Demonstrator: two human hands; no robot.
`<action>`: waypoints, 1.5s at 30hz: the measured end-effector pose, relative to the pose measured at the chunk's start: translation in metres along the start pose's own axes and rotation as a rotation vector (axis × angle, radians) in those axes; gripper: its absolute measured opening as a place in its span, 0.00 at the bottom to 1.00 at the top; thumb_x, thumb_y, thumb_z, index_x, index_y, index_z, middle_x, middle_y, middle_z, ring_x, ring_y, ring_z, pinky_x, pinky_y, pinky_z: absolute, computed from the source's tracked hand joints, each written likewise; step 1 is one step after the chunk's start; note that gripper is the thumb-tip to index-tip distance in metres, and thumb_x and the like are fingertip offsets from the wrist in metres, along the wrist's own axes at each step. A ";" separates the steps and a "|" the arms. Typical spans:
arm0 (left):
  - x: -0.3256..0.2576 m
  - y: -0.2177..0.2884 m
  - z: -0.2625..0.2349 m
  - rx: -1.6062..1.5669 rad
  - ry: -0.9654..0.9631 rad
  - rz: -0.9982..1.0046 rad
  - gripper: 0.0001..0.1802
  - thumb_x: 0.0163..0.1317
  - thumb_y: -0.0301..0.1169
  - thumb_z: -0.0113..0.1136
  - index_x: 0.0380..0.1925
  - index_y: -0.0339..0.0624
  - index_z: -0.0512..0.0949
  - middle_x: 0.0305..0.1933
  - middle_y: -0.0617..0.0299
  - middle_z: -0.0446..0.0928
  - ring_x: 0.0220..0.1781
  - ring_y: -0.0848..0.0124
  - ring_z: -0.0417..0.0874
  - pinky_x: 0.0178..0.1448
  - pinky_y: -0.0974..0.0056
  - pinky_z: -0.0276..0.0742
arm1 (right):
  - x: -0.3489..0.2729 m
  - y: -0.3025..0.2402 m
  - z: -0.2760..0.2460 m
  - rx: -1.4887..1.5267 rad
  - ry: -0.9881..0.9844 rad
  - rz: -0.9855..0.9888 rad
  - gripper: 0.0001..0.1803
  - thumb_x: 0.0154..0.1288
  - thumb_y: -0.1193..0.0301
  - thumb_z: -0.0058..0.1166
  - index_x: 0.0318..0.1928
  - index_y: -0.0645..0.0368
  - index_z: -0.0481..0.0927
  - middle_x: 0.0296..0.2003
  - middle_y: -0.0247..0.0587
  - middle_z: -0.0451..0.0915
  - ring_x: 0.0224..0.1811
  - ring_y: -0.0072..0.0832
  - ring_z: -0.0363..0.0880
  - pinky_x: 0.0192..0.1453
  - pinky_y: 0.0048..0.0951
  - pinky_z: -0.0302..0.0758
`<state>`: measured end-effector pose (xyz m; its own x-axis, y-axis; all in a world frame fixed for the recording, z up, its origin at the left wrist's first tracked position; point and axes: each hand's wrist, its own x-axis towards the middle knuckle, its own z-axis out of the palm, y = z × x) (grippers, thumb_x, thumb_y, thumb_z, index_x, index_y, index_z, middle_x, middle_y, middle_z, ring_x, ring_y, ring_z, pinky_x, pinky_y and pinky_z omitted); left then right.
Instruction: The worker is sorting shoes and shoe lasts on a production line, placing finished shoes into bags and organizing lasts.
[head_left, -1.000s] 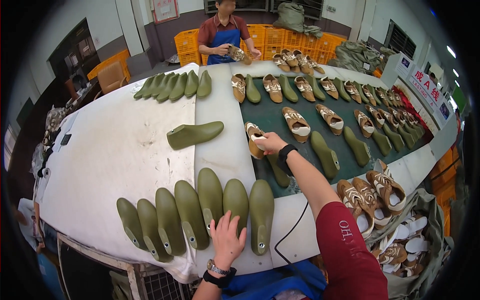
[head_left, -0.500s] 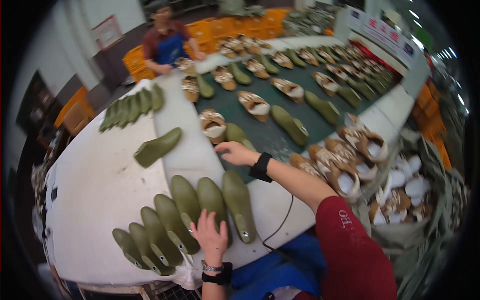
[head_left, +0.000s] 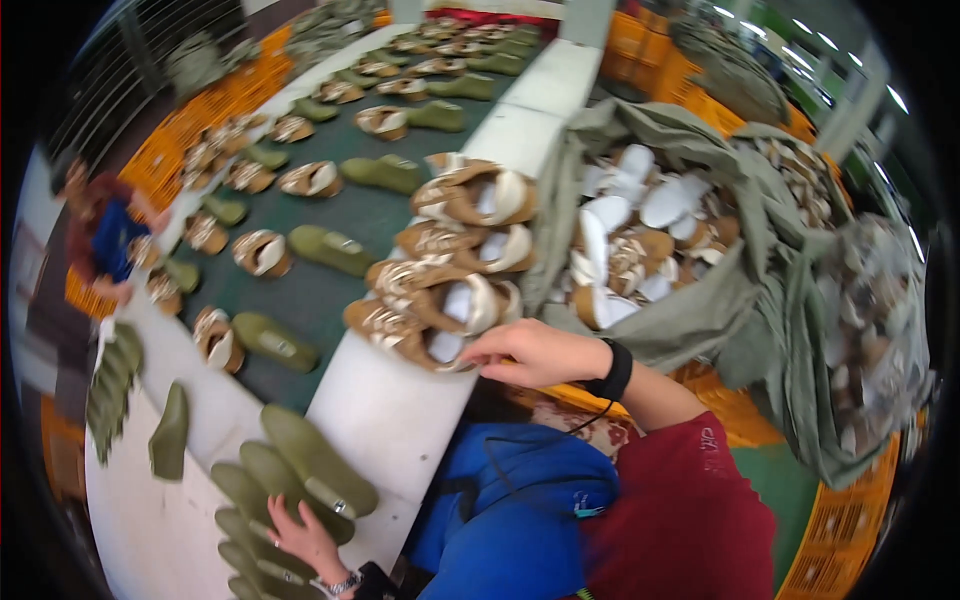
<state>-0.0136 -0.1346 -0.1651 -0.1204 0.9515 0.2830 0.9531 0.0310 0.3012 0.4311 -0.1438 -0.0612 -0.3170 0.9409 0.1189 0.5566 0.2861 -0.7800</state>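
Brown leather uppers with white lining lie in a small stack on the white edge of the table (head_left: pixel 400 420), right in front of the person. The right hand (head_left: pixel 535 352) is at the nearest sandal (head_left: pixel 420 340) of this stack; the fingers are curled and close together on its near rim, but I cannot tell if they already pinch it or only touch it. The left hand (head_left: pixel 305 540) rests low on a row of green lasts (head_left: pixel 300 480), with fingers a little spread over one of them.

I judge the sandal to be light and soft: the straps look like thin leather that will bend and fold when lifted, so it may hang down if taken at one end only. The lining looks smooth, perhaps a bit slippery. A good place to hold seems to be the thicker rim at the opening, with thumb inside and fingers outside. The neighbours touch it and may be dragged along.

The last looks like hard plastic, stiff and heavier; taking it around the middle should be safe.

A grey-green sack (head_left: pixel 740 280) on the right holds many more uppers.
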 end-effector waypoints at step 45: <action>0.001 0.007 0.000 0.037 -0.052 -0.029 0.20 0.63 0.34 0.48 0.54 0.39 0.68 0.62 0.54 0.66 0.62 0.58 0.66 0.70 0.49 0.43 | -0.124 0.264 -0.111 0.574 1.414 0.785 0.20 0.60 0.73 0.48 0.54 0.59 0.70 0.29 0.29 0.75 0.24 0.16 0.70 0.23 0.19 0.67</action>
<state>-0.0073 -0.1337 -0.1623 -0.1340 0.9648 0.2265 0.9591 0.0688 0.2744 0.7029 -0.1643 -0.2134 0.9243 0.3201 -0.2078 -0.1901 -0.0859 -0.9780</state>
